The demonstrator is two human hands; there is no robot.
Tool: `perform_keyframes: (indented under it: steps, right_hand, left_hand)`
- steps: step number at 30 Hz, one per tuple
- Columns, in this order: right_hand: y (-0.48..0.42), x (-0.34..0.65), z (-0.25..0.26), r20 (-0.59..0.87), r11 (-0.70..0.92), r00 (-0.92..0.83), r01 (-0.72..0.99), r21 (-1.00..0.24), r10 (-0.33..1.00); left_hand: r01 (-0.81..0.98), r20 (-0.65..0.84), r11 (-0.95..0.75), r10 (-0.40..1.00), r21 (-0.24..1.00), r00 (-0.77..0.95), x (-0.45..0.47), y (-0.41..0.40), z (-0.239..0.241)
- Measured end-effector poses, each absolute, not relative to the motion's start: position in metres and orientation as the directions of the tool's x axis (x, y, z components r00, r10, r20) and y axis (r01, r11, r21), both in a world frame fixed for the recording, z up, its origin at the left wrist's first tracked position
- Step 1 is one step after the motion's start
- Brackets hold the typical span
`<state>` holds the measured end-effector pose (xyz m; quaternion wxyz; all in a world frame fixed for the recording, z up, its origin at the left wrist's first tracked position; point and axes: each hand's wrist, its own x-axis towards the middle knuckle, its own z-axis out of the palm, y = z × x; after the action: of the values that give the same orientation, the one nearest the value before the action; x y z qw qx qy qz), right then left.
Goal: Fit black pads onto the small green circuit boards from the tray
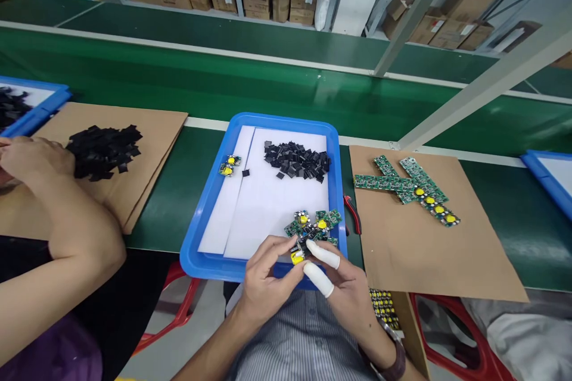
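Note:
Over the near edge of a blue tray (190, 238), my left hand (271, 274) pinches a small circuit board (298, 256) with a yellow component on it. My right hand (337, 286), white covers on thumb and index finger, grips the same board from the other side. My fingertips hide part of it. Just beyond lie several small circuit boards (322, 223) with yellow parts. A heap of black square pieces (297, 161) fills the tray's far right, and one loose black square (245, 172) lies near another pair of boards (229, 165) at the left.
Red-handled pliers (353, 214) lie right of the tray. Strips of joined circuit boards (406, 184) rest on cardboard (438, 262). At left, a co-worker's arm (75, 232) reaches beside a black pile (105, 152). A slanted metal post (482, 77) rises at the right.

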<state>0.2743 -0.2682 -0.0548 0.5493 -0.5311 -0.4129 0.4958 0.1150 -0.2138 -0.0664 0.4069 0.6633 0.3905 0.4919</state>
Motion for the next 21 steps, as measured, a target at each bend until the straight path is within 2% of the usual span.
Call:
perform_keyframes:
  steps: [5,10,18,21]
  right_hand:
    - [-0.2676,0.2726,-0.0552,-0.037,-0.032,0.161,-0.032,-0.999,0.986]
    - [-0.2659,0.2718,-0.0524,-0.01,-0.002,0.132,-0.061,-0.998,0.991]
    - [-0.2613,0.2704,-0.0461,0.065,0.06,0.072,0.06,-0.996,0.995]
    - [-0.2607,0.2715,-0.0492,0.042,0.042,0.034,0.018,-0.999,0.999]
  left_hand:
    - [0.117,0.358,-0.386,0.911,0.915,0.205,0.1151,-0.2139,-0.066]
    - [0.081,0.391,-0.413,0.899,0.907,0.198,0.1148,-0.2134,-0.0663]
    - [0.067,0.388,-0.404,0.905,0.912,0.176,0.1148,-0.2125,-0.0655]
    - [0.089,0.375,-0.395,0.909,0.915,0.18,0.114,-0.2114,-0.0648]
